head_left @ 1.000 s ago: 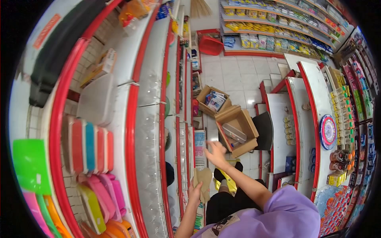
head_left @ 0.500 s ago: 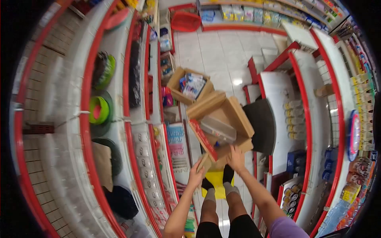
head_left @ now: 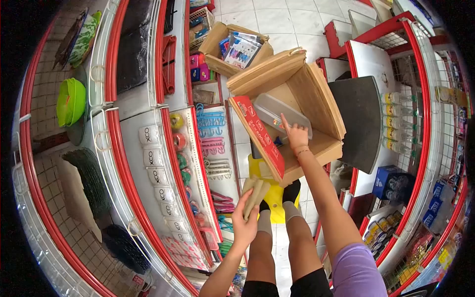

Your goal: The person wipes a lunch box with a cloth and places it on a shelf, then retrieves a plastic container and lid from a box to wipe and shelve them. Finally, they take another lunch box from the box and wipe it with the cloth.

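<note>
My left hand (head_left: pixel 245 220) grips a folded tan piece (head_left: pixel 256 195) that looks like cardboard or thick paper, at the near left of a large open cardboard box (head_left: pixel 324 111). A red printed panel (head_left: pixel 260 133) runs along the box's left side. My right hand (head_left: pixel 297 137) reaches into this box with the index finger stretched out, overlapping a long clear plastic container (head_left: pixel 272 110). Its other fingers are loosely bent, and no held object shows. A small dark blue item (head_left: pixel 278 141) lies near the container's lower end, partly hidden by the box side.
A smaller cardboard box (head_left: pixel 213 44) with packaged goods stands beyond. Yellow plastic (head_left: pixel 278 210) is by my feet. Shelves with red edges flank the aisle; hangers (head_left: pixel 212 123) hang on the left. A dark grey board (head_left: pixel 357 126) sits right of the large box.
My right hand has left the box's near edge and moved forward into it, over the clear container. My left hand has drawn the tan piece slightly back from the box. The view has shifted closer.
</note>
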Motion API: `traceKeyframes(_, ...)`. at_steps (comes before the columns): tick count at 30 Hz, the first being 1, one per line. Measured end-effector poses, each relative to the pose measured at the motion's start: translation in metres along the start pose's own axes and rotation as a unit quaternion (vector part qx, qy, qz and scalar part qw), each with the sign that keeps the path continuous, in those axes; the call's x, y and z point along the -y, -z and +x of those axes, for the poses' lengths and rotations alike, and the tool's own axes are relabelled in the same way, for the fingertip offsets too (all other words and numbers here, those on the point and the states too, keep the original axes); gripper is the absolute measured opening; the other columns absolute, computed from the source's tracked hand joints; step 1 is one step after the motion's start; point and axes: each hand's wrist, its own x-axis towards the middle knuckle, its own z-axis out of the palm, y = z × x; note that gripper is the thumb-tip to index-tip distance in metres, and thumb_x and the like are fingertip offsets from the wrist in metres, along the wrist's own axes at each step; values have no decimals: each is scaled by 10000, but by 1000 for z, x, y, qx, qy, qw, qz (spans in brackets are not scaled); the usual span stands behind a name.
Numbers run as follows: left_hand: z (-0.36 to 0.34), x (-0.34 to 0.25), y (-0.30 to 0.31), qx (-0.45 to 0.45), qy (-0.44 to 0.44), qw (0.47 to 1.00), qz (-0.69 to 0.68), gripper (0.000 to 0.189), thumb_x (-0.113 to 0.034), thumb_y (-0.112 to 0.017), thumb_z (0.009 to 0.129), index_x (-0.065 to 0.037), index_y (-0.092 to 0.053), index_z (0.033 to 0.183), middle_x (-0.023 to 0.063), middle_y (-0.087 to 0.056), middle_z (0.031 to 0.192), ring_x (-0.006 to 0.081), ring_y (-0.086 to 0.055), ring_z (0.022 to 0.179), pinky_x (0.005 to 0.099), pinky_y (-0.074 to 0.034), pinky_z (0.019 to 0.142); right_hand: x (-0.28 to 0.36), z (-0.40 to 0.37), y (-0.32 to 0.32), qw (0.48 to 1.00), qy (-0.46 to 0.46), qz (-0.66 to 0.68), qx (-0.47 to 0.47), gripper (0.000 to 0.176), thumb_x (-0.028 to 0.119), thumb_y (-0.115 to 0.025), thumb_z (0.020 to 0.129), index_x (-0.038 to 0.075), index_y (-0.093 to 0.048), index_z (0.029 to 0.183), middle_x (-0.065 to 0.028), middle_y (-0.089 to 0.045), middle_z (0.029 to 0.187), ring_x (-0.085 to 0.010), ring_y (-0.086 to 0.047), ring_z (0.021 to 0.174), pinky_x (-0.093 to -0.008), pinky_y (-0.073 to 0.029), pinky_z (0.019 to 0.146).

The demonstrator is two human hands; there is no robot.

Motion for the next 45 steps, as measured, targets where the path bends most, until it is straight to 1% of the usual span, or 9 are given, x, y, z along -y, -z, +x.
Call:
traceKeyframes(5, -15, -6, 9, 9, -5, 999, -30, 402, 22, -519, 815, 22, -473, 1214, 146, -549, 1166, 179, -497, 1096, 275, -361, 934, 0, 25, -1, 997, 16, 56, 40, 826, 200, -636, 750, 168, -148, 1416, -115, -621, 846, -245, -636, 757, -363, -511, 601)
traceKeyframes(8, -27, -13, 14, -10, 29, 996, -80, 412, 19, -533, 810, 19, -472, 1217, 125, -557, 1140, 155, -535, 1014, 250, -423, 844, -10, 24, 25, 995, 35, 73, -60, 785, 292, -706, 666, 106, -319, 1323, -117, -613, 849, -262, -634, 735, -377, -516, 598)
traceKeyframes(17, -68, -33, 47, -70, 119, 957, -256, 432, -114, -411, 929, -2, -317, 1335, 128, -485, 1211, 186, -533, 1010, 310, -484, 780, -79, -58, 222, 972, 174, 86, -131, 747, 337, -672, 586, -2, -438, 1210, -142, -601, 841, -300, -622, 706, -367, -511, 616)
traceKeyframes(25, -120, -179, 81, -143, -49, 964, -220, 435, -136, -438, 919, -28, -348, 1331, 120, -504, 1192, 179, -503, 1056, 284, -409, 891, -172, -230, 445, 909, 102, 358, -187, 684, 244, -589, 597, -30, -438, 1206, -241, -588, 868, -393, -578, 733, -440, -479, 700)
traceKeyframes(30, -155, -298, 102, -150, -125, 906, -376, 421, -196, -404, 935, -8, -375, 1311, 114, -445, 1285, 199, -469, 1126, 316, -366, 956, -207, -347, 517, 724, 139, 652, -175, 633, 133, -491, 668, -51, -378, 1263, -160, -614, 905, -231, -629, 758, -323, -503, 716)
traceKeyframes(33, -201, -394, 108, -99, -286, 929, -213, 456, -216, -392, 942, 29, -347, 1324, 140, -415, 1325, 219, -362, 1237, 315, -258, 1029, -203, -417, 552, 583, 204, 784, -55, 641, 229, -490, 751, -27, -318, 1313, -109, -610, 833, -198, -634, 719, -300, -522, 668)
traceKeyframes(35, -251, -456, 116, -101, -426, 898, -46, 452, -159, -468, 877, 11, -413, 1292, 172, -433, 1313, 248, -380, 1237, 327, -240, 1041, -192, -454, 565, 524, 218, 822, -44, 691, 194, -543, 694, -42, -316, 1303, -117, -579, 1005, -182, -598, 866, -295, -469, 799)
traceKeyframes(38, -296, -502, 128, -83, -486, 870, -17, 428, -142, -458, 876, -1, -435, 1279, 179, -460, 1285, 250, -409, 1215, 330, -278, 1017, -167, -489, 575, 507, 203, 832, -93, 843, 324, -720, 681, -14, -294, 1325, -86, -441, 1230, -164, -441, 1105, -302, -348, 949)
traceKeyframes(45, -362, -530, 146, -71, -554, 827, 55, 455, -54, -533, 818, -53, -473, 1269, 202, -478, 1251, 317, -449, 1176, 364, -330, 986, -138, -525, 627, 352, 203, 900, -159, 608, 279, -673, 738, -9, -382, 1188, -137, -565, 943, -248, -621, 777, -365, -550, 617)
